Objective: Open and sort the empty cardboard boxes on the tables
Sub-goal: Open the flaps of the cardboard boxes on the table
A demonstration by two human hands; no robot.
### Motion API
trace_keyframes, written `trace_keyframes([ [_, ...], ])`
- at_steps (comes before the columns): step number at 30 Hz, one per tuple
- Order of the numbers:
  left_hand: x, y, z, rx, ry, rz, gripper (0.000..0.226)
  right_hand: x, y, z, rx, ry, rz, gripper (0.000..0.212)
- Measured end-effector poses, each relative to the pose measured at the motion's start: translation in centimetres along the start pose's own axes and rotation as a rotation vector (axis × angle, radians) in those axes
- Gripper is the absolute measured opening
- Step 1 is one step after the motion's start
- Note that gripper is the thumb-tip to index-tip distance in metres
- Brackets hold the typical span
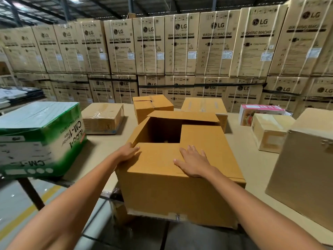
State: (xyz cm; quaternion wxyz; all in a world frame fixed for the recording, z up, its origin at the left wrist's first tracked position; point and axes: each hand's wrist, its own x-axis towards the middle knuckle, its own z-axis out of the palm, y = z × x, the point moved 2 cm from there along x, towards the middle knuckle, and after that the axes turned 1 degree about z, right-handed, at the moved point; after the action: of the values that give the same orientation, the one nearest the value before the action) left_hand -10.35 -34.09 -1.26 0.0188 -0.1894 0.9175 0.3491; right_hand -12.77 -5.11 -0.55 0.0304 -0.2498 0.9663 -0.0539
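Note:
A large brown cardboard box (167,193) stands at the table's near edge, straight in front of me. Its top is partly folded shut, with a dark square opening (163,131) at the far left and one flap raised behind it. My left hand (128,152) rests on the box's upper left corner, fingers lying over the edge. My right hand (193,162) lies flat on the near flap, fingers spread and straight. Neither hand grips anything.
A green and white CM-1 box (38,139) sits at the left. Behind stand a taped flat box (102,119), two brown boxes (152,106) (204,105) and a pink carton (261,112). Two plain boxes (270,131) (304,165) fill the right. Washing-machine cartons (180,44) wall the back.

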Motion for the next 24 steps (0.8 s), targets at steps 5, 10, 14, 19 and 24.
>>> trace_keyframes([
  [5, 4.9, 1.0, 0.5, 0.074, 0.054, 0.058, 0.055, 4.7, 1.1, -0.8, 0.091, 0.099, -0.02, 0.072],
  [10, 11.0, 2.3, 0.5, 0.125, 0.084, 0.081, 0.059, 12.2, 2.1, -2.9, 0.156, 0.185, 0.003, 0.069],
  [14, 16.6, 3.3, 0.1, 0.148, 0.087, 0.049, 0.051, 18.4, 3.1, -4.4, 0.089, 0.28, 0.054, 0.062],
  [19, 23.0, 4.2, 0.0, 0.276, 0.069, 0.017, 0.043, 24.9, 5.7, -4.7, -0.128, 0.149, 0.226, 0.066],
  [24, 27.4, 5.5, 0.0, 0.417, 0.094, 0.07, 0.03, 26.7, 8.2, -3.9, -0.134, 0.189, 0.28, 0.035],
])
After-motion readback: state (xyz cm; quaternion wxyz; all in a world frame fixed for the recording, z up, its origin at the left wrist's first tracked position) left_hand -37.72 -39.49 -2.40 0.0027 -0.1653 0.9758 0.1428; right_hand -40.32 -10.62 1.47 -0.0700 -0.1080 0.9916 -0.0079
